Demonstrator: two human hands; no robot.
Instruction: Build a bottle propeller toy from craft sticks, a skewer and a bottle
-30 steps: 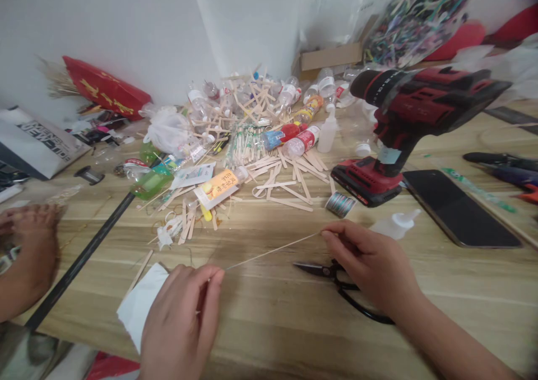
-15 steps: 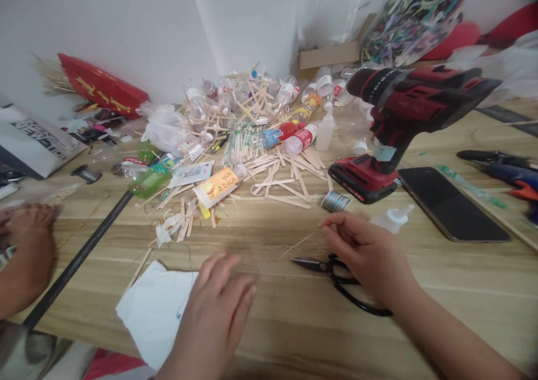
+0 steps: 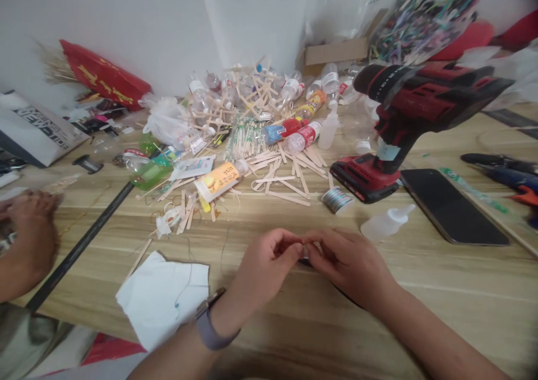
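My left hand [image 3: 269, 265] and my right hand [image 3: 348, 259] meet fingertip to fingertip above the wooden table, both closed in a pinch. A thin pale strand showed in the right fingers half a second ago; now the fingers mostly hide it. Beneath my right hand lie black-handled scissors [image 3: 348, 297], largely covered. Just beyond the hands are a spool of thread [image 3: 337, 199] on its side and a small white squeeze bottle [image 3: 380, 223]. A white sheet [image 3: 155, 290] with a dark thread across it rests left of my left forearm.
A red cordless drill [image 3: 390, 128] stands upright at right, beside a black phone [image 3: 456, 206]. Wooden sticks [image 3: 286, 186] and plastic bottles [image 3: 305, 137] are heaped at the back. A black bar [image 3: 84, 245] crosses the left side, near another person's hand [image 3: 31, 240].
My left hand has moved right and up to meet my right hand, and its fingers have closed. The right hand has shifted slightly down and left, over the scissors.
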